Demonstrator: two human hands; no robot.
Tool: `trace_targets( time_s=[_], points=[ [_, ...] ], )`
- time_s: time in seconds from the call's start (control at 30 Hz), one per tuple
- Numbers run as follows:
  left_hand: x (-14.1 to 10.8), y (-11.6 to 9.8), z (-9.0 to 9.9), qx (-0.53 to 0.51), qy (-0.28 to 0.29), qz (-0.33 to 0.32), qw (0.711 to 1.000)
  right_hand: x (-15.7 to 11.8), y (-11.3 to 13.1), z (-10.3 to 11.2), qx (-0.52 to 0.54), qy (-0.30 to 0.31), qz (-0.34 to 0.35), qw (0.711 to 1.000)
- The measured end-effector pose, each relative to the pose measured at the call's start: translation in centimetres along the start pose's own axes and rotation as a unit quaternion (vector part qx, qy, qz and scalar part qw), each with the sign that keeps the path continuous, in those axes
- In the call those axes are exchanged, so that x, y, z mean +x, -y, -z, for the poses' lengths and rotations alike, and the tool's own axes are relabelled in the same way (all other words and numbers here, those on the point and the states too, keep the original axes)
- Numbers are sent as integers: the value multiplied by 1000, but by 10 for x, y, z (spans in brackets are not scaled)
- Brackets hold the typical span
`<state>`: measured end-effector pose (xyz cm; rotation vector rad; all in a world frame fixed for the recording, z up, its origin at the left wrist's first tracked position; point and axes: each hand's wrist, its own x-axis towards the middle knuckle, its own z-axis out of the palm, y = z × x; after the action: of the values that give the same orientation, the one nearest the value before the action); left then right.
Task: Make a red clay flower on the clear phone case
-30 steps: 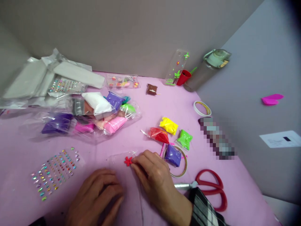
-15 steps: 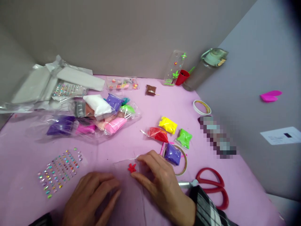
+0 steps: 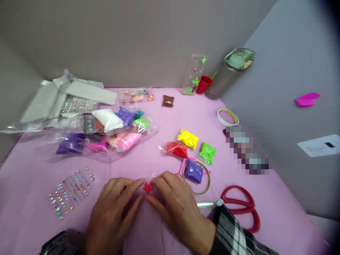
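A small red flower-shaped piece [image 3: 147, 187], apparently clay, lies on a clear, thin-edged piece whose outline is hard to make out. My left hand [image 3: 113, 209] is at its left, with index fingertip and thumb apart and close to the petals. From the right comes my right hand [image 3: 176, 205], its index finger above and its thumb below the flower, a gap between them. Whether the fingertips touch the petals, I cannot tell. Beside my right wrist lie red-handled scissors [image 3: 240, 203], partly covered by the sleeve.
Gem stickers [image 3: 71, 193] lie at left. Behind them is a bag of coloured clay packs [image 3: 127, 141]. Red [image 3: 176, 149], yellow [image 3: 188, 139] and green packs [image 3: 207, 153] lie ahead; a purple pack [image 3: 193, 171] rests on a tape roll [image 3: 209, 182]. A bottle [image 3: 225, 76] stands back right.
My left hand has moved right and up to the red flower. My right hand has shifted slightly left, staying beside it. The view has moved a little.
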<state>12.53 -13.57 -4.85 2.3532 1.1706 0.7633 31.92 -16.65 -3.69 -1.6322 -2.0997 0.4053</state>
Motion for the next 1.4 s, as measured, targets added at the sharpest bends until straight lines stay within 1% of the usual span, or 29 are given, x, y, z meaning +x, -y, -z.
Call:
trace_targets(
  time_s=[0.3, 0.6, 0.83, 1.0, 1.17, 1.23, 1.4],
  points=[
    [1, 0, 0, -12, 3, -1, 1000, 1, -1, -1, -7, 5, -2, 1000],
    [6, 3, 2, -26, 28, 10, 999, 1, 0, 0, -5, 14, 1, 1000],
    [9, 4, 3, -29, 18, 6, 999, 2, -1, 0, -6, 14, 4, 1000],
    [8, 4, 2, -35, 17, 15, 999, 3, -1, 1, -9, 20, 3, 1000],
    [6, 5, 2, -17, 6, 24, 1000, 2, -1, 2, -11, 31, 2, 999],
    [5, 6, 2, -14, 10, 21, 1000, 1, 0, 3, -10, 34, 1, 999],
    [-1, 8, 4, -5, 12, 25, 1000, -1, 0, 5, 6, 28, 26, 999]
  ],
)
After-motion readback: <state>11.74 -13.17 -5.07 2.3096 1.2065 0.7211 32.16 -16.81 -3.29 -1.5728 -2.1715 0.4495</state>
